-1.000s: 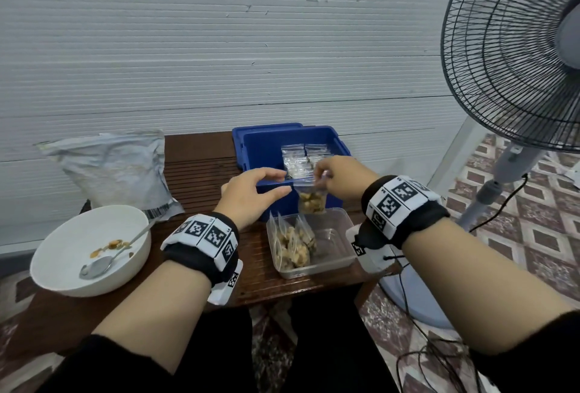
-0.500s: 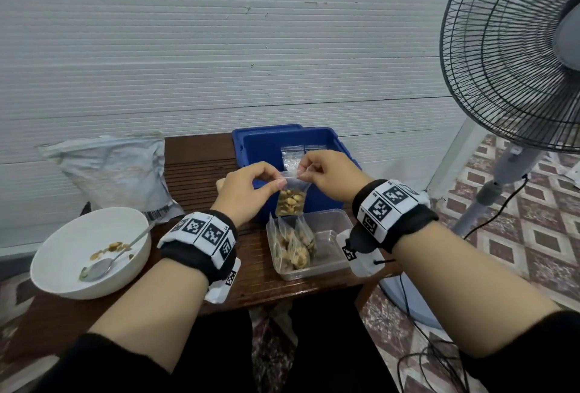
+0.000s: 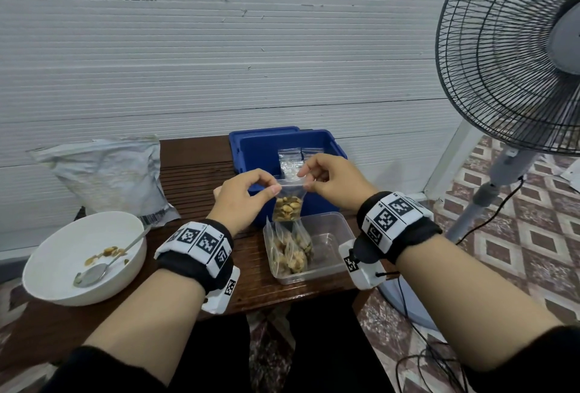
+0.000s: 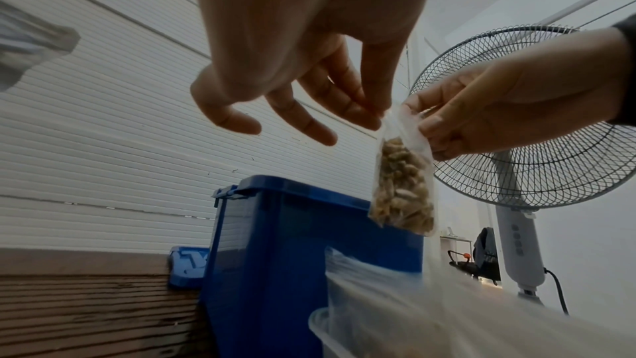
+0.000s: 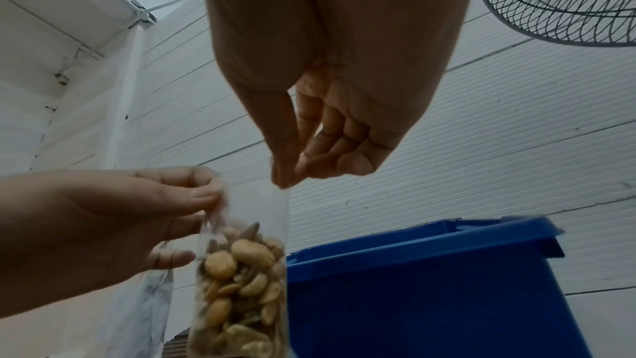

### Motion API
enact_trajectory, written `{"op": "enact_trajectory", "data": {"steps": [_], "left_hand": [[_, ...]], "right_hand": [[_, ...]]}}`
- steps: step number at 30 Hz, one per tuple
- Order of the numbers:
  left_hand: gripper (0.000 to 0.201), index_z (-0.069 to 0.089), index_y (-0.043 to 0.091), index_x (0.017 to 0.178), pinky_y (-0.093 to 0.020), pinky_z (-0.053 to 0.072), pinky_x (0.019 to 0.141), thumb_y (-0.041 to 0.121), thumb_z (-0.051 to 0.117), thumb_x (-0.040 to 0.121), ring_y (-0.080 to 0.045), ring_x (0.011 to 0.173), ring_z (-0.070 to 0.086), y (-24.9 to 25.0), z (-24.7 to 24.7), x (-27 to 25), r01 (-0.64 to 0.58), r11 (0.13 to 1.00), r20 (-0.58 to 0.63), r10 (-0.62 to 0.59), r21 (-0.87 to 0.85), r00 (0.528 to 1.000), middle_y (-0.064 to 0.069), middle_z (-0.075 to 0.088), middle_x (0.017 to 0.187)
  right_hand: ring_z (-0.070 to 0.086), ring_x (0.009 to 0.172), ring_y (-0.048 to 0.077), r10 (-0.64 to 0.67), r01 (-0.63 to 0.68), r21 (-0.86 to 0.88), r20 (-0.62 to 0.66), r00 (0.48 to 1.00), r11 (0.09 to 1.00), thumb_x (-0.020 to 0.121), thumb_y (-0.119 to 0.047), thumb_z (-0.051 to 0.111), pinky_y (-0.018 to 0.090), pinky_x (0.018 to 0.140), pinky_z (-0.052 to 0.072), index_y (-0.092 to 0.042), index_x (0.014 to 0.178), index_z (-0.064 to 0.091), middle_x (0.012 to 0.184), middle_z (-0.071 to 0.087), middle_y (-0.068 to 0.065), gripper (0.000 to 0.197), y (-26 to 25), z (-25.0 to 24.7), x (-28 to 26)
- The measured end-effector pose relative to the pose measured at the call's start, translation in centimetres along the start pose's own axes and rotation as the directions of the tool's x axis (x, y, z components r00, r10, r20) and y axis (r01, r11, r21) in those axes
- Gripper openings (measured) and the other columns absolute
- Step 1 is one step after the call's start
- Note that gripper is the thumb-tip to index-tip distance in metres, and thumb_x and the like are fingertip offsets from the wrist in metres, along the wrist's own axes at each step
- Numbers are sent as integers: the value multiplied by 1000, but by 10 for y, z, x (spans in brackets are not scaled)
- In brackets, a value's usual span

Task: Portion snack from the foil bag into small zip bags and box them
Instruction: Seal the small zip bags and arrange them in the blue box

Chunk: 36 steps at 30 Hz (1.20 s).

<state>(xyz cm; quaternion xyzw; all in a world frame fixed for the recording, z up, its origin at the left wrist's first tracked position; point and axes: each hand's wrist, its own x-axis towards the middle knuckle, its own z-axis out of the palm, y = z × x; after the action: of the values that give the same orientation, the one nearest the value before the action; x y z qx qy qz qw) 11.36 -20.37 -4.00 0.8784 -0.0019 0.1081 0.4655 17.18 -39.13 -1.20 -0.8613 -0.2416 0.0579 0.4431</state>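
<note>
Head view: small zip bag [image 3: 288,204] of nuts hanging above the clear tub [image 3: 326,254], pinched at its top corners by left hand [image 3: 241,201] and right hand [image 3: 332,182]. Probably mid-seal. Easy to leave a gap in the strip, then nuts all over the table [image 3: 194,169].

Left wrist: only thumb and forefinger on the bag, other fingers [image 4: 302,121] spread loose. Thin grip, could slip.

Right wrist: actual nuts [image 5: 241,276] visible, filled well below the seal, blue box [image 5: 430,282] behind. Tub hidden here.
</note>
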Motion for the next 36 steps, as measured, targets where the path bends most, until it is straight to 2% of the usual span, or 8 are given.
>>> {"op": "enact_trajectory", "data": {"steps": [4, 8, 12, 15, 22, 25, 30, 36], "left_hand": [[22, 60, 54, 84, -55, 37, 102, 67, 52, 68, -1, 99, 57, 1, 2, 0, -5, 1000, 10, 5, -14, 1000, 37, 61, 90], [27, 60, 55, 84, -54, 38, 100, 73, 50, 68, -2, 103, 57, 0, 7, 1, -34, 999, 7, 34, -11, 999, 34, 62, 93], [15, 57, 42, 73, -54, 37, 100, 47, 65, 85, -10, 103, 55, 3, 6, 3, -52, 998, -10, 52, 34, 999, 25, 61, 88], [22, 54, 43, 72, -46, 34, 102, 33, 67, 88, -9, 104, 53, 7, 5, 4, -74, 994, -31, 77, 76, 997, 26, 58, 85], [6, 63, 54, 76, -54, 40, 97, 59, 63, 73, -2, 92, 59, -2, 3, 6, -13, 999, -12, 14, 33, 1000, 28, 65, 82], [17, 57, 41, 72, -41, 32, 96, 39, 65, 88, -7, 96, 53, -1, 1, 7, -14, 994, 9, 13, 112, 1000, 21, 61, 82], [19, 54, 36, 77, -30, 16, 81, 33, 56, 95, -4, 99, 45, 3, 1, 6, -7, 980, 42, -1, 201, 999, 20, 58, 87], [21, 53, 40, 75, -39, 31, 97, 33, 58, 94, -7, 96, 51, 2, 2, 6, -5, 991, 32, 1, 132, 999, 22, 59, 85]], "right_hand": [[56, 69, 7, 13, -11, 62, -29, 999, 998, 81, 5, 67, 16, 70, 46, -23, 85, 55, 74, 59, -5, 30, 2, 0, 0], [55, 61, -3, 8, -7, 83, -12, 1000, 997, 81, 6, 66, 9, 63, 45, -23, 83, 53, 73, 60, -5, 32, 0, 0, 0], [54, 66, 1, -5, 4, 32, 10, 1000, 999, 83, -1, 66, 10, 68, 45, -21, 91, 56, 74, 58, -7, 24, 0, 4, -1], [53, 64, 1, -15, 16, -37, 41, 999, 999, 82, -13, 73, 11, 63, 42, -24, 77, 61, 70, 58, -10, 17, -2, 5, -2], [55, 68, 5, -11, 14, -94, 27, 1000, 996, 82, -12, 73, 10, 64, 42, -12, 79, 69, 71, 62, -7, 5, -2, 2, 0], [62, 72, 8, 5, -2, -69, 48, 999, 998, 81, -8, 73, 19, 74, 50, -11, 88, 72, 75, 68, 1, 8, -2, 1, 0], [54, 57, -10, 17, -16, -44, 24, 1000, 999, 84, 3, 65, 5, 62, 42, -21, 90, 62, 65, 60, -11, 25, -3, -1, -1], [50, 68, 9, -25, 35, -151, 66, 998, 988, 87, -10, 62, 23, 65, 43, -19, 93, 66, 77, 58, 2, 11, -7, 4, 1]]}}
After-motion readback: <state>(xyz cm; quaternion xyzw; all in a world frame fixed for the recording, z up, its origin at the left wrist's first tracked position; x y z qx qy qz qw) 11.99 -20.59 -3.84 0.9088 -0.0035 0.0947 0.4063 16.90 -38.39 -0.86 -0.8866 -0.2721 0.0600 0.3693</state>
